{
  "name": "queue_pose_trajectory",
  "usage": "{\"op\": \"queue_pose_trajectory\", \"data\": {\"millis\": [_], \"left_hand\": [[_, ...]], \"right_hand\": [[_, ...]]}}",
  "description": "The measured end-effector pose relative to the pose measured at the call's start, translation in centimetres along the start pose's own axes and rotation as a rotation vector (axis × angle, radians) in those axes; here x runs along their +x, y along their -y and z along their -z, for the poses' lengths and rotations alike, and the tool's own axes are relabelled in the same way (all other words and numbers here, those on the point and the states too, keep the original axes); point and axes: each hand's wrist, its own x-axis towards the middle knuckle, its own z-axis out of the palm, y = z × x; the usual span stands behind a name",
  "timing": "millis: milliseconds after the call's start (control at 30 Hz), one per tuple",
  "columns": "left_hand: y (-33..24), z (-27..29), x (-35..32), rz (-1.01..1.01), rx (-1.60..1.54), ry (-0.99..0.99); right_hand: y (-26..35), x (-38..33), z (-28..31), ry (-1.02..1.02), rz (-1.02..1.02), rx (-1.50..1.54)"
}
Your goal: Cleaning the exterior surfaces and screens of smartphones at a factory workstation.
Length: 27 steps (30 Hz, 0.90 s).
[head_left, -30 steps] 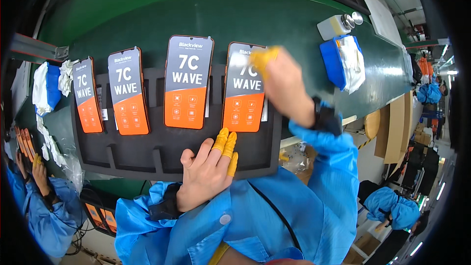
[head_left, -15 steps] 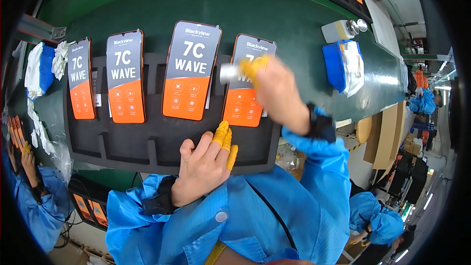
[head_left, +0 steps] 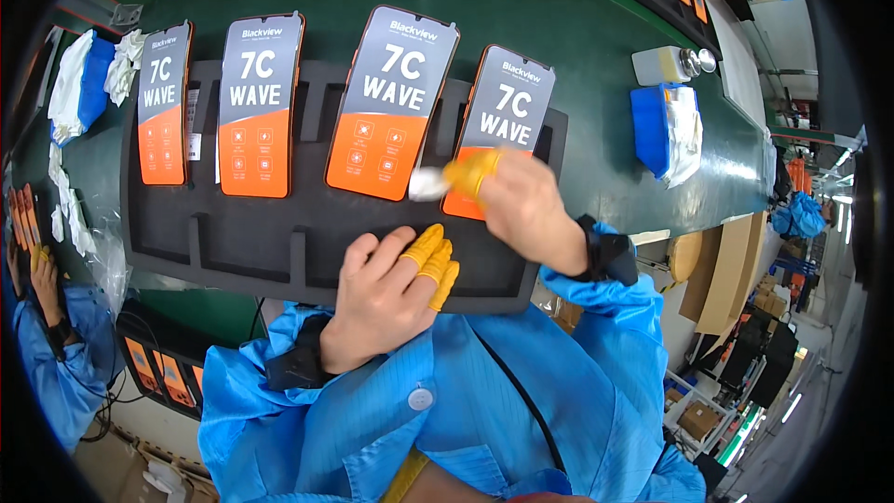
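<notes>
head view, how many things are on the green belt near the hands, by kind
Phones with grey and orange screen film, on the black foam tray: 4
Black foam tray: 1
Blue pads wrapped in white cloth: 2
White plastic bottle with metal cap: 1
Small white wipe pinched in the right hand: 1
Total: 9

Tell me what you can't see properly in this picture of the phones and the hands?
- Rightmost phone, head view: its lower corner is hidden behind the right hand.
- White wad in that hand's fingers: blurred, so its material is unclear.
- Black foam tray: its near edge is hidden by the left hand and blue sleeves.
- Small white bottle: too small to identify.
</notes>
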Motion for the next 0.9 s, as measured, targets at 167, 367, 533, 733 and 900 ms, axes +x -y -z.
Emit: {"op": "queue_pose_trajectory", "data": {"millis": [167,367,533,733,900], "left_hand": [[1.6,2.4,0.7,0.128,0.087,-0.089],[4.2,4.2,0.0,0.409,0.212,-0.032],[3.5,4.1,-0.1,0.421,0.124,0.021],[3.0,4.2,-1.3,0.374,0.158,0.153],[2.7,3.7,-1.1,0.323,0.184,0.1]], "right_hand": [[1.0,-1.2,1.5,0.222,0.07,0.107],[1.4,-3.1,3.3,0.286,0.011,0.05],[1.5,-2.1,3.1,0.191,-0.111,0.289],[-2.1,9.6,1.3,-0.291,-0.063,-0.05],[0.4,6.9,-2.6,0.052,-0.111,-0.209]]}}
